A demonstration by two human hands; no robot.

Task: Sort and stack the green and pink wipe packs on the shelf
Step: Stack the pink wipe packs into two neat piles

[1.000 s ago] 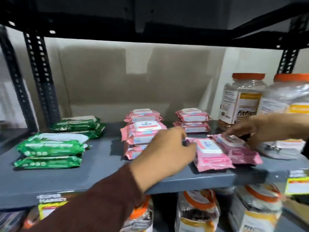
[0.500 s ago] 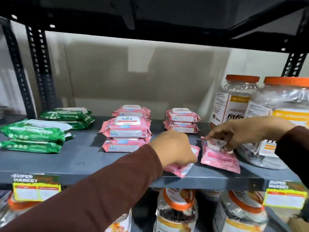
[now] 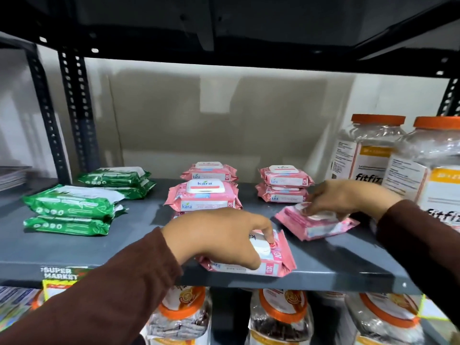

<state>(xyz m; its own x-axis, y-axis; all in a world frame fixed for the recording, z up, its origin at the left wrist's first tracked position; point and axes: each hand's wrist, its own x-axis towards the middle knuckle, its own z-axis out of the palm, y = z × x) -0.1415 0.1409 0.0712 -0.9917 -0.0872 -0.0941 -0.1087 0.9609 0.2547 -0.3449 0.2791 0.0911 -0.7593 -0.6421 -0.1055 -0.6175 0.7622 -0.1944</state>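
Green packs first, at the left: sitting already sorted in two low piles on the shelf [image 3: 348, 260], front green stack [image 3: 72, 210] near the edge, rear green stack [image 3: 117, 179] behind it toward the wall, long axes all running left to right. Moving to the middle: showing the front pink stack [image 3: 204, 197] with the rear pink pack [image 3: 209, 171] behind it, white flip lids up, printed sides facing the front, also lying left to right. Looking finished here, though how many packs are sitting under the front pile is hard to tell, being hidden by the left hand [image 3: 219, 237].

Closing that left grip over the near pink pack [image 3: 273, 257], fingers on the lid, thumb at the front face; lying flat at the very front edge of the shelf, long axis left to right but skewed a little, right end swung away. Reaching next the right pink stack [image 3: 285, 186], two packs, squared and facing front. Pressing down with the right hand [image 3: 348, 199] on the far pink pack [image 3: 316, 224], fingers curled round its lid side; lying askew, long axis running diagonally from back left to front right, just beside the jars [image 3: 368, 148].

Leaving, by this reading, only these two loose pink packs to be turned square and laid on a pink pile.
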